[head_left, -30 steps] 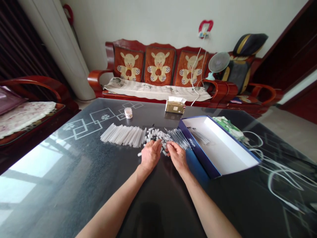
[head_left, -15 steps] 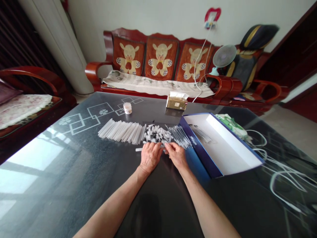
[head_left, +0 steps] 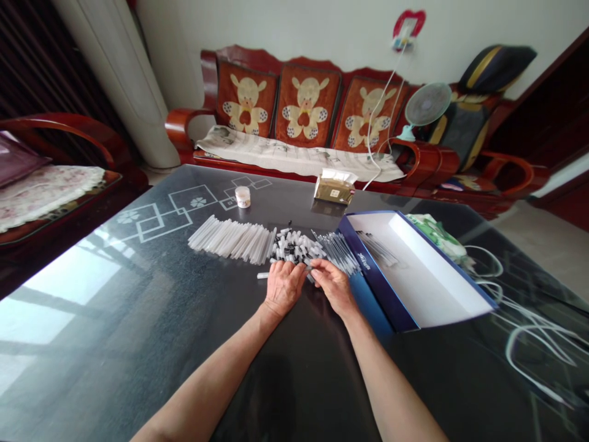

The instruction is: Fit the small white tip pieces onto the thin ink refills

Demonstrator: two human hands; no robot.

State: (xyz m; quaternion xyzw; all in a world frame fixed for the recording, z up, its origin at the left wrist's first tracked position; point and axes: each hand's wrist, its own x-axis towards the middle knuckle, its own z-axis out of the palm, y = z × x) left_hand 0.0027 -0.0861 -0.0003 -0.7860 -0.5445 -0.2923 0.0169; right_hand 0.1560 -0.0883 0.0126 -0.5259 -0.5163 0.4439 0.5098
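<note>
My left hand (head_left: 285, 288) rests on the dark glass tabletop (head_left: 138, 319), and a pale plastic tube (head_left: 263, 275) sticks out leftward from under its fingers. My right hand (head_left: 334, 287) sits beside it, fingertips drawn together at the edge of a heap of small white-and-black pen parts (head_left: 292, 247). Whatever those fingertips pinch is hidden. Left of the heap lies a row of translucent plastic tubes (head_left: 232, 240). To its right, touching it, lies a bundle of thin pen refills (head_left: 338, 253).
An open blue-rimmed white box (head_left: 414, 276) with several refills (head_left: 376, 248) inside stands right of my hands. Behind stand a small white jar (head_left: 242, 196) and a tissue box (head_left: 334, 191). A wooden bench (head_left: 304, 110) and a small fan (head_left: 427, 104) lie beyond the table.
My head has turned, shifting the whole scene slightly right and up. My hands have drawn closer together by the heap, and the pale tube has moved with my left hand.
</note>
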